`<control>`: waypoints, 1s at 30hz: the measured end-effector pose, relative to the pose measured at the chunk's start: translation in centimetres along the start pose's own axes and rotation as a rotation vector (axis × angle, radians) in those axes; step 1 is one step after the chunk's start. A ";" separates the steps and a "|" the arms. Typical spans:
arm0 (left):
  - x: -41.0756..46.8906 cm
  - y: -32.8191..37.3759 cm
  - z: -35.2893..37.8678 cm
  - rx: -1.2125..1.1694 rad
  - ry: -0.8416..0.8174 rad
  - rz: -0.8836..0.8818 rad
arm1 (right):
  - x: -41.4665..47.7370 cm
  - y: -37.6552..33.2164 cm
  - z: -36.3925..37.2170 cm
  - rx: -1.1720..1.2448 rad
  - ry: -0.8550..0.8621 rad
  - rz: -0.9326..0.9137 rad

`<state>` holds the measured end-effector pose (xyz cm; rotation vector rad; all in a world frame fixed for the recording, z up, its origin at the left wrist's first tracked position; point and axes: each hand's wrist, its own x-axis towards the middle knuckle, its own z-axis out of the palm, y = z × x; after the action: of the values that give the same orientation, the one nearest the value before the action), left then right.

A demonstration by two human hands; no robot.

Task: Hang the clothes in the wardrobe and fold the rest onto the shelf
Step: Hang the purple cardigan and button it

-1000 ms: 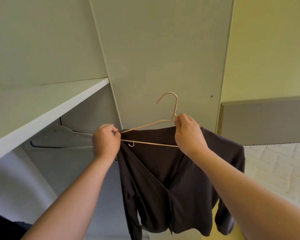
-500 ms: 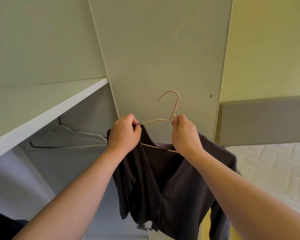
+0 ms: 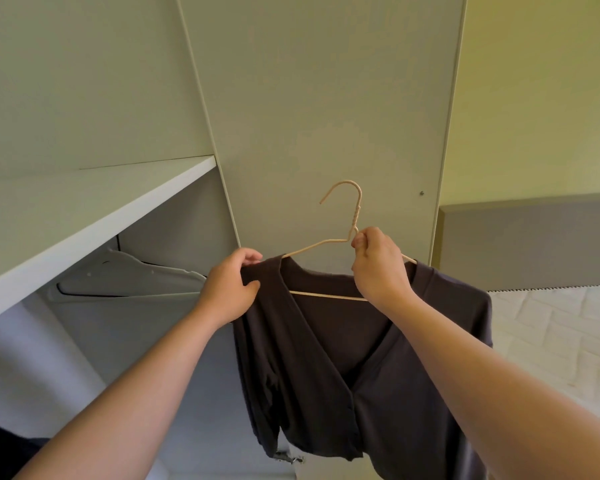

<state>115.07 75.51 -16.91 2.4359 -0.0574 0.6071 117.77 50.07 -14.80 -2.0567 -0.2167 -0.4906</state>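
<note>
There is one thin beige wire hanger (image 3: 357, 213) and one pale grey plastic hanger (image 3: 125, 275). There is one dark grey cardigan (image 3: 326, 341).

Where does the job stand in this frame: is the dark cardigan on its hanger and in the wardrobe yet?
Done: the dark cardigan sits on both arms of the wire hanger. In hand: the left hand grips its shoulder; the right hand pinches the hanger below the hook. Left: the hook is free in the air, so hanging it under the shelf beside the grey hanger remains, plus any folding.
</note>
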 end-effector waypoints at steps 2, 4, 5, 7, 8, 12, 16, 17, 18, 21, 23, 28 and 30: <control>-0.2 -0.9 -0.1 0.000 0.000 -0.048 | 0.3 0.0 -0.2 0.008 0.026 -0.009; -0.4 -1.8 -0.2 -0.089 0.038 -0.118 | 0.7 0.1 -0.5 0.027 0.050 -0.002; -0.6 -2.2 -0.2 -0.143 0.059 -0.157 | 0.9 0.1 -0.7 0.036 0.058 0.001; -0.7 -3.0 -0.3 -0.230 0.077 -0.211 | 1.3 0.1 -1.1 0.042 0.063 0.007; -0.7 -3.2 -0.4 -0.262 0.076 -0.223 | 1.4 0.1 -1.2 0.035 0.059 0.008; -0.9 -4.0 -0.5 -0.373 0.085 -0.253 | 1.3 0.0 -1.4 -0.017 0.024 -0.014; -1.2 -4.7 -0.8 -0.508 0.130 -0.295 | 1.1 0.2 -1.2 -0.031 0.007 -0.033; -1.3 -4.7 -0.8 -0.540 0.131 -0.296 | 1.1 0.3 -1.3 -0.034 0.006 -0.033; -1.3 -4.7 -0.8 -0.558 0.129 -0.290 | 1.1 0.3 -1.3 -0.036 0.006 -0.031; -1.5 -4.4 -0.8 -0.529 0.125 -0.227 | 1.1 0.5 -1.4 -0.038 0.011 -0.022; -1.4 -4.5 -0.6 -0.425 0.134 -0.153 | 1.1 0.5 -1.4 -0.039 0.025 -0.019; -1.5 -3.7 -0.1 -0.254 0.107 -0.064 | 0.7 0.2 -1.0 -0.015 0.048 0.003; -1.6 -3.1 0.1 -0.213 0.085 -0.036 | 0.6 0.1 -0.9 -0.001 0.055 0.015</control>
<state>114.28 77.78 -19.40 2.1993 -0.0406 0.6537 118.14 49.24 -14.23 -2.0412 -0.1686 -0.5376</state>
